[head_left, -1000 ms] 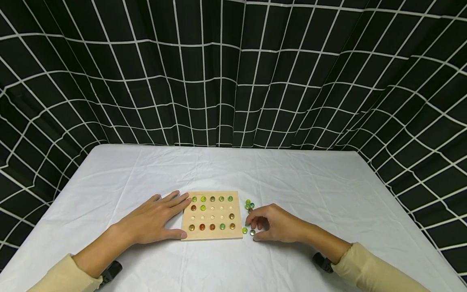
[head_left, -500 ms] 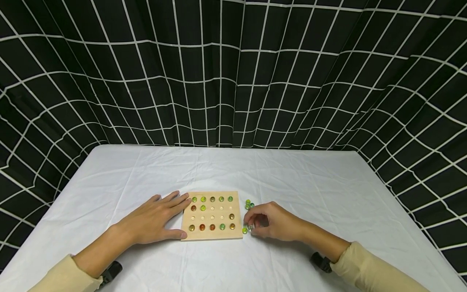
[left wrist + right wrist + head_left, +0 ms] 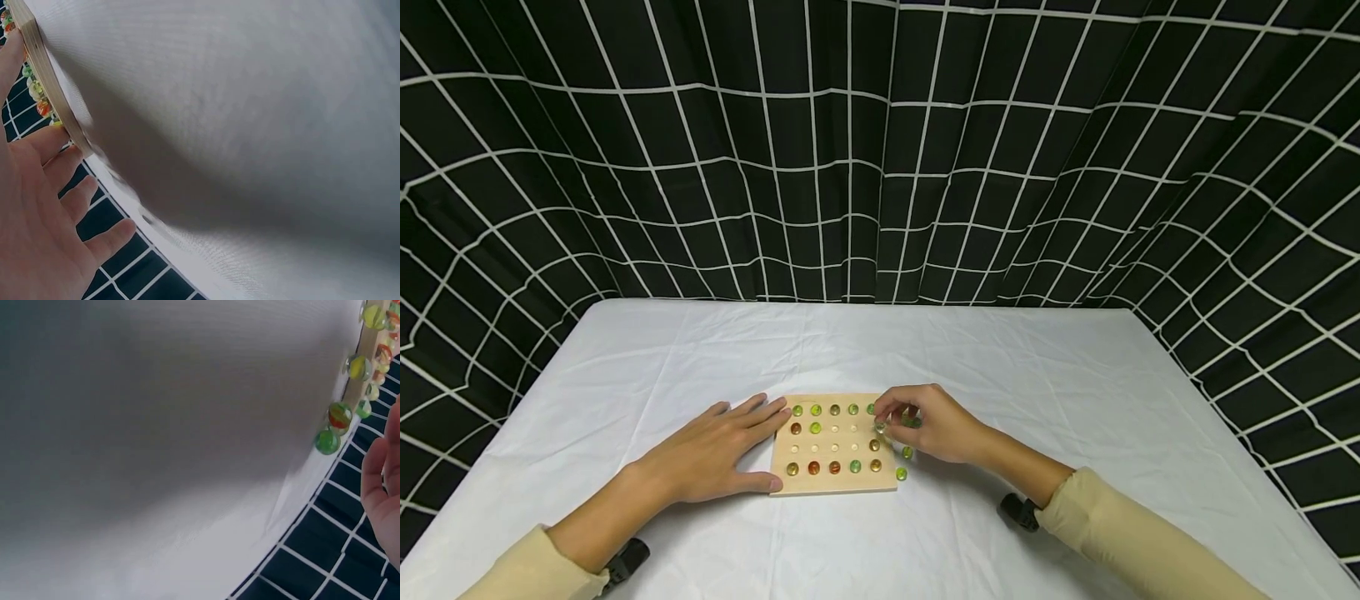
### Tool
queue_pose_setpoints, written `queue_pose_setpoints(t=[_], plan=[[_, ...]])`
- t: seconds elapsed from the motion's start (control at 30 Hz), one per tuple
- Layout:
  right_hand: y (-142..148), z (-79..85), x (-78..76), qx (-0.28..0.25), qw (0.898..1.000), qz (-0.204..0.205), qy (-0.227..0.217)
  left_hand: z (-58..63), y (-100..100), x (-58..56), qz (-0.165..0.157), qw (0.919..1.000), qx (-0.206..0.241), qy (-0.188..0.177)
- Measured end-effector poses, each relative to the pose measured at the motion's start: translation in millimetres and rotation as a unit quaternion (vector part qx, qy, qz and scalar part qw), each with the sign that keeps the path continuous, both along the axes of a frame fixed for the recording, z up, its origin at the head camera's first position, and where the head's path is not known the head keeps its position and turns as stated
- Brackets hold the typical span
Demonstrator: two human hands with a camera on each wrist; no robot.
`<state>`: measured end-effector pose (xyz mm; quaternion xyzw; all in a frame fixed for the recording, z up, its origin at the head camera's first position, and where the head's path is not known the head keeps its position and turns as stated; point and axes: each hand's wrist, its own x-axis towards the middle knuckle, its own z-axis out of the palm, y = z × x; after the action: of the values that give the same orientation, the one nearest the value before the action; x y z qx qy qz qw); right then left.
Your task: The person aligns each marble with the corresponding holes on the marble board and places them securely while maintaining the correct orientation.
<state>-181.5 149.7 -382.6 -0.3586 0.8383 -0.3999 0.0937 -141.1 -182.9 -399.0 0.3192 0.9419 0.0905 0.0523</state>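
A wooden board [image 3: 837, 487] with rows of shallow hollows lies on the white cloth, and glass marbles fill much of it. My left hand [image 3: 722, 450] rests at its left side, fingertips on the far left corner and thumb on the near left corner. Between thumb and fingertips, my right hand [image 3: 936, 423] pinches a clear marble [image 3: 880, 427] over the right end of the second row from the far side. In the left wrist view, the fingers lie straight along the board's edge [image 3: 53, 81]. The right wrist view shows only part of the right hand [image 3: 384, 481].
Loose green marbles [image 3: 902, 473] lie close to the board's right edge. More marbles [image 3: 912, 422] sit partly hidden behind the right hand; a green one [image 3: 327, 442] and a red-green one [image 3: 340, 415] show in the right wrist view. A black gridded curtain [image 3: 880, 167] hangs behind the table.
My right hand has picked up the clear marble from the cloth and carried it leftward and away from me, over the board. The left hand has stayed on the board.
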Motion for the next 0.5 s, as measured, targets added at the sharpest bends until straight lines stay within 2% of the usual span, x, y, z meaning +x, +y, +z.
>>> queue_pose_setpoints(t=[0.23,0.5], plan=[[-9.3,-6.6,-7.3,0.018,1.000,-0.002,-0.009,-0.7,-0.4,-0.6,0.003,1.0000,-0.003,-0.006],[-11.1,-11.3,-14.4,0.032,0.999,-0.004,0.002,-0.5,-0.9,-1.0,-0.003,1.0000,-0.003,0.001]])
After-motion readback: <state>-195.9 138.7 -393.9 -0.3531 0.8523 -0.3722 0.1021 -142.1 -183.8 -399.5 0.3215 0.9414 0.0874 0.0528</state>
